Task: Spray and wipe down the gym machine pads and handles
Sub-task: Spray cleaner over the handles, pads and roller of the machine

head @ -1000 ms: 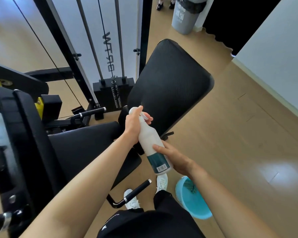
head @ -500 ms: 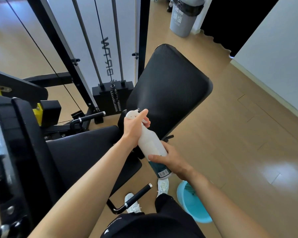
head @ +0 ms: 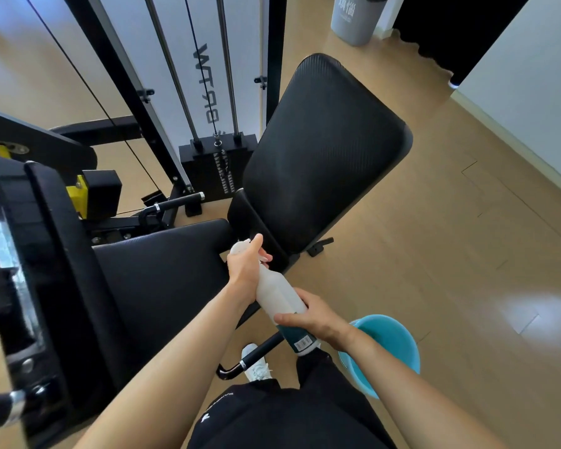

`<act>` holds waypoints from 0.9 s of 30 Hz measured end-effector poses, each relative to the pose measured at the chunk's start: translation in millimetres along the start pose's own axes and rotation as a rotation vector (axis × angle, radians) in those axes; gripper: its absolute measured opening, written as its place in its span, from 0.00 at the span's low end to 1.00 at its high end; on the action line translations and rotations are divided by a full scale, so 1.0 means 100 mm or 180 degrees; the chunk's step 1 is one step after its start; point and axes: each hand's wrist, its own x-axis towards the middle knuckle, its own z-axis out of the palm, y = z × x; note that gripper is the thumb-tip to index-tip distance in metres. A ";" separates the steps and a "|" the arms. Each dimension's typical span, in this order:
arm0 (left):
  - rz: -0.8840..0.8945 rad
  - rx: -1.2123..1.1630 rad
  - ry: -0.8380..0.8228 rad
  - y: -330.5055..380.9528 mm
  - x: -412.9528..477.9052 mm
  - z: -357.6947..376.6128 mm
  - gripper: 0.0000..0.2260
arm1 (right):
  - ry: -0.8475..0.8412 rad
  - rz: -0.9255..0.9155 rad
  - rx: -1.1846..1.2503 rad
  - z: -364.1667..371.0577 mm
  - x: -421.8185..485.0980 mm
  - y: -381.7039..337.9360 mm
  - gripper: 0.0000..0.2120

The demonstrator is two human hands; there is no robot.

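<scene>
Both hands grasp the white spray bottle [head: 277, 294]: left hand [head: 245, 270] at the nozzle, right hand [head: 314, 317] around the body, above the seat pad [head: 162, 280].

Figure: the person's clothing and limbs, seen from the head camera.

Both forearms are bare from elbow to wrist, with no sleeve, watch or band on either; the left hand [head: 245, 270] and right hand [head: 314, 317] are ungloved. Below the hands, black shorts [head: 292, 416] carry a small white logo and a line of white lettering on the left leg. Just under the hands, a white lace-up sneaker [head: 255, 367] shows.
</scene>
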 end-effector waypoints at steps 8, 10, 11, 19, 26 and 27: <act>-0.0854 -0.0339 0.0177 -0.39 0.23 -0.24 0.14 | 0.0183 0.0134 -0.0802 0.21 0.12 0.38 0.32; -0.0673 -0.0007 0.0367 -0.47 0.26 -0.27 0.17 | 0.0119 0.0168 -0.0734 0.26 0.16 0.45 0.32; -0.0569 0.0167 0.0480 -0.49 0.27 -0.27 0.18 | 0.0078 0.0179 -0.0718 0.29 0.18 0.48 0.32; -0.0189 -0.0085 0.0139 -0.51 0.36 -0.21 0.11 | 0.0100 0.0317 -0.0412 0.38 0.36 0.59 0.36; 0.0395 0.0796 0.0302 -0.57 0.38 -0.15 0.20 | -0.0230 0.0323 -0.0563 0.51 0.70 0.57 0.30; 0.0470 0.0958 0.0345 -0.58 0.40 -0.15 0.20 | -0.0297 0.0332 -0.0562 0.53 0.76 0.54 0.31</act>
